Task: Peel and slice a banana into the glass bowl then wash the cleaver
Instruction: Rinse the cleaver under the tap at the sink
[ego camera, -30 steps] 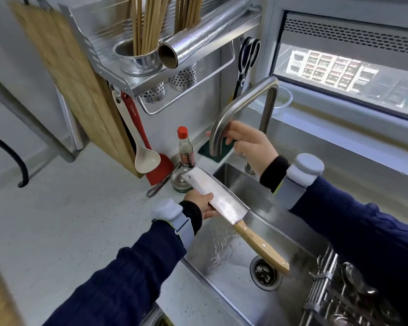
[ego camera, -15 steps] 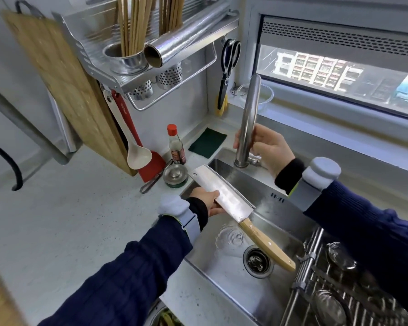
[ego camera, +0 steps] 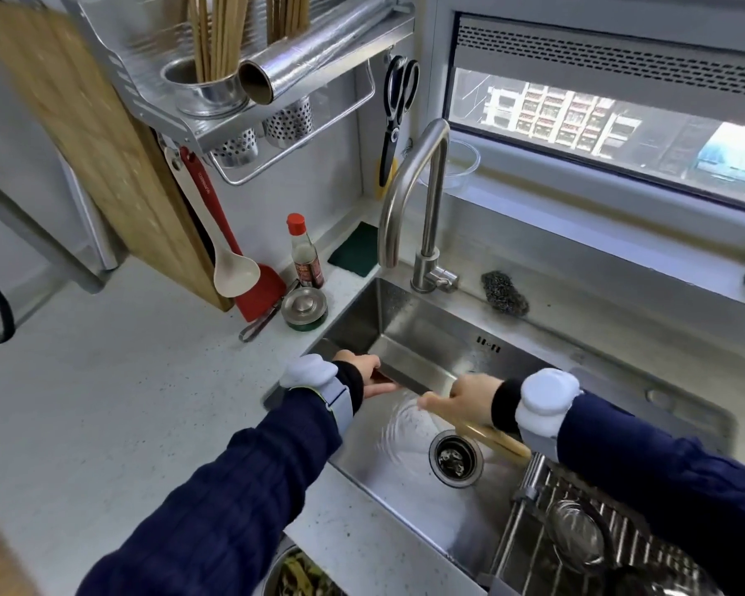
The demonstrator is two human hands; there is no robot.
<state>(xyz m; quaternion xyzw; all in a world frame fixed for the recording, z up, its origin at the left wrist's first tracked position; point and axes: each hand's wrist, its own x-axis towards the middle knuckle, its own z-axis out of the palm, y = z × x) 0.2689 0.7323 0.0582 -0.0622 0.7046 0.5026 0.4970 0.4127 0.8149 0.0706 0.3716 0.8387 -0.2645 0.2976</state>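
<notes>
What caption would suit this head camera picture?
Right hand grips the cleaver handle, left hand pinches its blade, above the sink.

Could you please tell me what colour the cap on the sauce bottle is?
The cap is red, seen in the head view.

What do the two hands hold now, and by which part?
One cleaver: the right hand grips its wooden handle, the left hand pinches the far end of the blade, over the sink.

The right hand is off the curved stainless-steel faucet and now grips the wooden handle of the broad steel cleaver, which lies lower and flatter over the stainless-steel sink than before.
</notes>
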